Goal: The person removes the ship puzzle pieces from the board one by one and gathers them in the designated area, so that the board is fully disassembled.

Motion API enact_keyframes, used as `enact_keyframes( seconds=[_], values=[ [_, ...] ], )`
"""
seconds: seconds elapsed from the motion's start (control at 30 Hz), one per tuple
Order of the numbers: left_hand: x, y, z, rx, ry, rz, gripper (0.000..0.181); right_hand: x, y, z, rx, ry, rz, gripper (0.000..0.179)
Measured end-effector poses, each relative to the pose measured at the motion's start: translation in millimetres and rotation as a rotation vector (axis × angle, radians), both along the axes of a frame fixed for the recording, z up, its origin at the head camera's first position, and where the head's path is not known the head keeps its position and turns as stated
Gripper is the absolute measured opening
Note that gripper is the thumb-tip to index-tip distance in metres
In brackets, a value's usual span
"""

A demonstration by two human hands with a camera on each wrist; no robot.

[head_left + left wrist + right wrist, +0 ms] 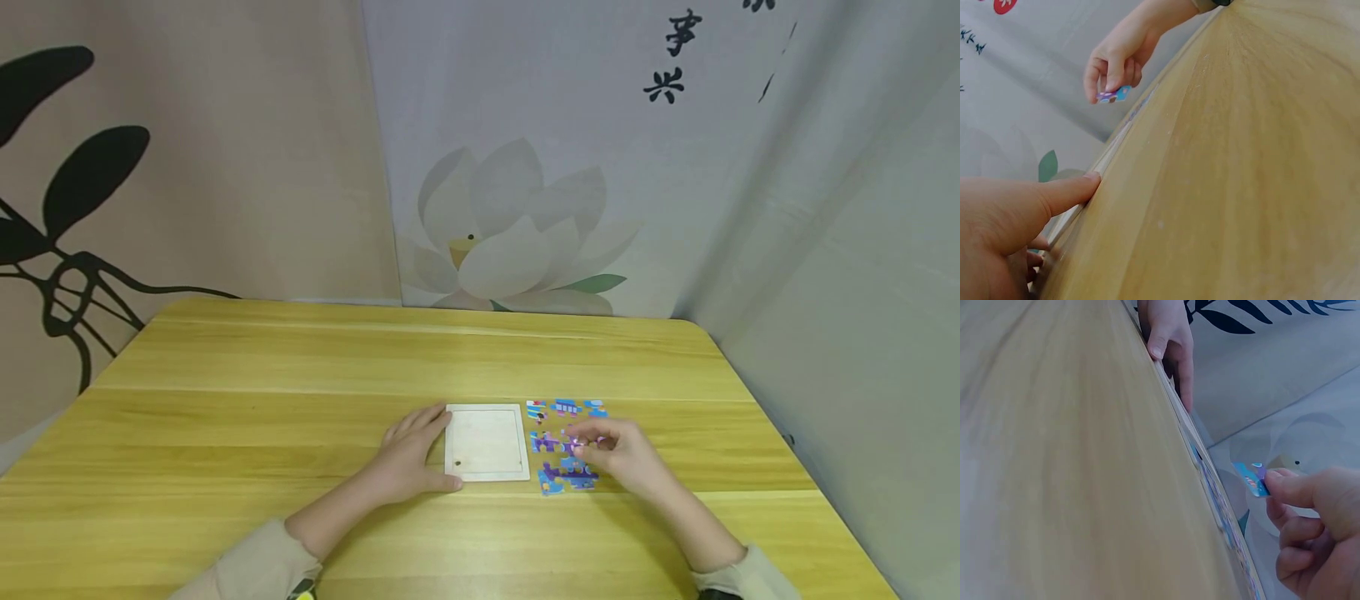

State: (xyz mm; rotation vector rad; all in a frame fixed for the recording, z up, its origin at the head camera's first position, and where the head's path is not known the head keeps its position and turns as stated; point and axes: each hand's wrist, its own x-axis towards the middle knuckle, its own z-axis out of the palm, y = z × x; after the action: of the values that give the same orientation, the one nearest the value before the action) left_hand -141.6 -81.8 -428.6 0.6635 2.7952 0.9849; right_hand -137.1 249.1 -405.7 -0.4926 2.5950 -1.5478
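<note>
A square, pale wooden puzzle tray [487, 443] lies on the table with a thin raised border and a bare inside. My left hand [408, 460] rests at its left side, fingers near the upper left corner and thumb touching the lower left edge. Between thumb and fingertips, my right hand [626, 454] pinches a blue and purple jigsaw piece [1250, 479], held above the table in both wrist views. Under and beside that hand, several loose jigsaw pieces [551, 482] in blue, purple and white lie in rough rows; the hand partly hides some.
The wooden table [300, 358] has a back edge against a hanging cloth [525, 100] printed with a lotus and dark characters. Another cloth [847, 250] hangs along the right side. Long sleeves cover both forearms.
</note>
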Motion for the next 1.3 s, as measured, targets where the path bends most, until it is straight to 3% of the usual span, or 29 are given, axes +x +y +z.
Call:
enact_keyframes(
  seconds=[0.23,0.87,1.3],
  values=[
    [0.1,0.3,0.5,0.001,0.006,0.001,0.096,1.5,13.8,-0.3,0.041,-0.008,-0.048,0.023],
    [1.3,0.9,2.8,0.006,-0.001,-0.002,0.096,7.4,40.5,-4.2,0.068,-0.015,-0.071,0.022],
    [0.6,1.3,1.6,0.003,-0.003,0.005,0.096,10.5,59.1,-7.2,0.045,-0.100,-0.037,0.027]
  ],
)
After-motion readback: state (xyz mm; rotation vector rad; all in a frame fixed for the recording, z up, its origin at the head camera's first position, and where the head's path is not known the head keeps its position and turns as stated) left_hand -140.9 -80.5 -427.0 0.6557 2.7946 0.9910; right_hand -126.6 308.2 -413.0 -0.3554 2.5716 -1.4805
